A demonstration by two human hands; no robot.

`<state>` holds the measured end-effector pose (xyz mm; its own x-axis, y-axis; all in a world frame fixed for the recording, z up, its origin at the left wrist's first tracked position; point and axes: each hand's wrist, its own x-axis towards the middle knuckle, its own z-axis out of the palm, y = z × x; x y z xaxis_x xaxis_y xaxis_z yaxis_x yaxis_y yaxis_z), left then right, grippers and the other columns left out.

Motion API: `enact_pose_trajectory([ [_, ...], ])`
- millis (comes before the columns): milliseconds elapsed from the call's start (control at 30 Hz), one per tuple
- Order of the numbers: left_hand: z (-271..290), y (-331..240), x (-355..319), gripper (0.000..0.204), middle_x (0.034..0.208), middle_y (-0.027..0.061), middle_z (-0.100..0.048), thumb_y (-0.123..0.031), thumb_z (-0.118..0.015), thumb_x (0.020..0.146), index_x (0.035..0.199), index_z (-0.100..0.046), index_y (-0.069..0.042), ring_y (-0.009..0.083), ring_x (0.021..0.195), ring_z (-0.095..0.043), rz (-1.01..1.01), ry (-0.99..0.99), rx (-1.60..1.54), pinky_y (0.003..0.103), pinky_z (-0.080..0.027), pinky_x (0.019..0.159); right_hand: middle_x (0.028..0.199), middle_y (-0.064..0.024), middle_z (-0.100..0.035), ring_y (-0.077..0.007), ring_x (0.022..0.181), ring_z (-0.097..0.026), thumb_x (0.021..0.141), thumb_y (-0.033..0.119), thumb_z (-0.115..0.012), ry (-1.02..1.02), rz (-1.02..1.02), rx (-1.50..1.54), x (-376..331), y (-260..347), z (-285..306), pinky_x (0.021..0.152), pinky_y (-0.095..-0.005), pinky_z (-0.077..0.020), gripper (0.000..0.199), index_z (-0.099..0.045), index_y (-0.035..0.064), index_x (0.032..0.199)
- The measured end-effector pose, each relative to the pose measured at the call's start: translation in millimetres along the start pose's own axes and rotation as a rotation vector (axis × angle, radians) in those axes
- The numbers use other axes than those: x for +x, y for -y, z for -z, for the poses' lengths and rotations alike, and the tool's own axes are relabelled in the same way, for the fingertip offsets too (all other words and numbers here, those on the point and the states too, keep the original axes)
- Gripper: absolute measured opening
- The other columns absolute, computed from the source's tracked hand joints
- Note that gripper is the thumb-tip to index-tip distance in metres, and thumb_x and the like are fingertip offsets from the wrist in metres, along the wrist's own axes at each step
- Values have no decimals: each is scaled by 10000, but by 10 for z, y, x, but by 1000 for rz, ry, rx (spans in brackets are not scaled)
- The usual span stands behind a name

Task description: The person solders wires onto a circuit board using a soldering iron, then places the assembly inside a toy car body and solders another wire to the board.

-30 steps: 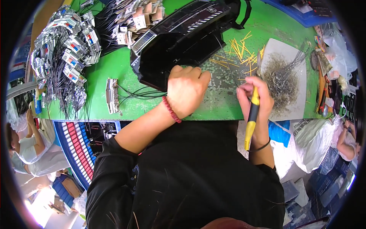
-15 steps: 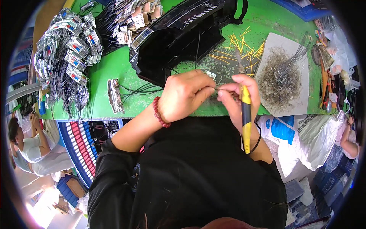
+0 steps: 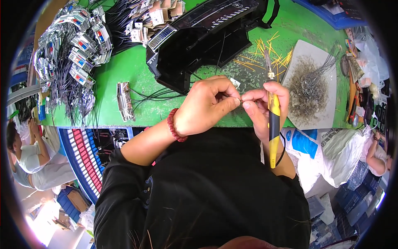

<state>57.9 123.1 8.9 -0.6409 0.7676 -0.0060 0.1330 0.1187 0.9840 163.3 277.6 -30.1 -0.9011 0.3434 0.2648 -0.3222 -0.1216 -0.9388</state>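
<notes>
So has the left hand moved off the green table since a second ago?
Yes. The left hand has lifted off the green table, back from the black housing toward the person, and now meets the right hand, fingers pinched together.

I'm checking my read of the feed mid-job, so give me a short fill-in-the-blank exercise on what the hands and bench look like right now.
1. The right hand holds a yellow-and-black handled tool whose tip points ____ from the person.
2. The left hand wears a bead bracelet coloured ____.
3. The worktable surface is ____.
4. The pale rectangular tray of wire scraps lies to the ____ of the black plastic housing.

Missing words: away; red; green; right
</notes>
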Motion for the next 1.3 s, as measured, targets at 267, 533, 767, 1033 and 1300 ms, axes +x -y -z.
enact_pose_trajectory([
  [267,7,131,15,68,837,-11,-613,-65,-665,914,921,-632,-6,53,775,-556,191,143,-512,226,-475,709,914,-131,-645,-179,862,-665,820,-57,-721,-11,72,147,18,-62,-23,760,-293,-548,565,-384,42,1263],
  [533,42,174,48,51,842,-5,-621,-48,-667,905,911,-635,-8,62,798,-565,158,239,-564,230,-481,739,917,-131,-645,-171,847,-660,826,-45,-723,22,90,162,29,-67,9,747,-290,-551,561,-390,52,1267],
  [767,52,77,20,71,837,2,-588,-73,-704,881,883,-659,-18,75,753,-539,86,137,-287,232,-449,684,905,-124,-655,-175,803,-668,802,-100,-696,69,284,-214,46,-60,55,709,-294,-550,458,-463,21,1178],
  [1033,40,65,16,83,790,63,-624,-73,-688,850,874,-662,2,160,729,-587,-19,39,16,286,-468,665,888,-91,-683,-134,761,-654,781,-73,-716,61,145,-338,20,11,47,658,-254,-521,482,-503,44,1197],
  [1300,114,22,74,139,763,120,-633,-154,-664,844,830,-666,-16,265,689,-629,64,149,121,353,-486,628,884,-68,-686,-123,771,-652,759,-50,-745,145,59,-362,119,115,119,682,-252,-513,485,-544,60,1186],
])
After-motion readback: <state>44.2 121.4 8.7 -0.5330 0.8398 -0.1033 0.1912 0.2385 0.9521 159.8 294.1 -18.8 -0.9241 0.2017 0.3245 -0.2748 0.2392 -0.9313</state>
